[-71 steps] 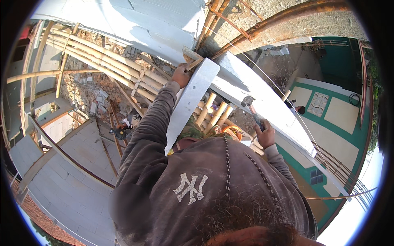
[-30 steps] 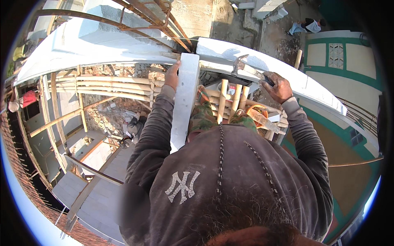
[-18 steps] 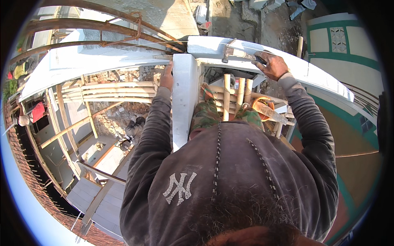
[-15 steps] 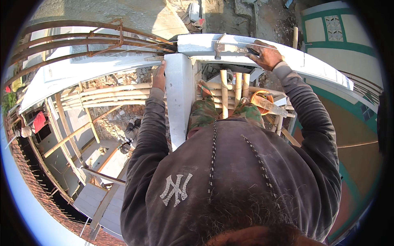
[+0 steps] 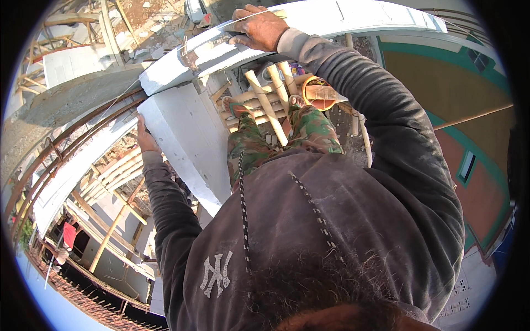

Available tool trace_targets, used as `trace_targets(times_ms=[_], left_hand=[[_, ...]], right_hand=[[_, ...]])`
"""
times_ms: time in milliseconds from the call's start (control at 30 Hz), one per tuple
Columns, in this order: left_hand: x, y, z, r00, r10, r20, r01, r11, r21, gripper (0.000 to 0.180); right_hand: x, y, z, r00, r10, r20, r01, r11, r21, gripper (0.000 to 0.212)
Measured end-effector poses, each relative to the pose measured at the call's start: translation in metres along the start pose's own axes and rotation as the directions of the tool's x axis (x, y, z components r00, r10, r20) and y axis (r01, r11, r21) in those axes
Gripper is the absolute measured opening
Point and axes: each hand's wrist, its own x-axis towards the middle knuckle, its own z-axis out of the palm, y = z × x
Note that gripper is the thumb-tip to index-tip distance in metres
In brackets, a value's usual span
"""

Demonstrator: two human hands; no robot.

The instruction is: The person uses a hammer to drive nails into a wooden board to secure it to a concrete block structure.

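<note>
My right hand (image 5: 260, 27) is closed round the handle of a hammer (image 5: 189, 59), above the top of a curved white block wall (image 5: 337, 15). The hammer head is over the wall's left part, near its end. My left hand (image 5: 147, 135) rests with fingers stretched along the left edge of a second white block wall (image 5: 185, 132), which runs from the first toward my body. A thin string (image 5: 118, 99) stretches over the walls and passes by my right hand.
Rusty reinforcing bars (image 5: 72, 144) extend left from the wall corner. Below me, my feet stand on bamboo poles (image 5: 266, 106), beside an orange bucket (image 5: 319, 92) with a wooden-looking board in it. Bamboo scaffolding (image 5: 113, 234) and a tiled roof edge (image 5: 83, 289) lie lower left.
The view has swung, so the walls and bars sit at a new slant. My right hand and the hammer are now nearer the wall corner; my left hand stays on the wall edge.
</note>
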Motion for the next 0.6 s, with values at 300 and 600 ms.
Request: trace_targets(times_ms=[300, 600], left_hand=[[-0.002, 0.009, 0.014, 0.996, 0.046, -0.080, -0.033, 0.986, 0.165, 0.065], [0.002, 0.028, -0.005, 0.998, 0.013, -0.069, 0.006, 0.966, 0.259, 0.070]], right_hand=[[-0.122, 0.029, -0.053, 0.929, 0.229, -0.290, -0.165, 0.959, 0.229, 0.027], [-0.469, 0.063, 0.085, -0.062, 0.955, 0.289, -0.928, -0.161, 0.335, 0.027]])
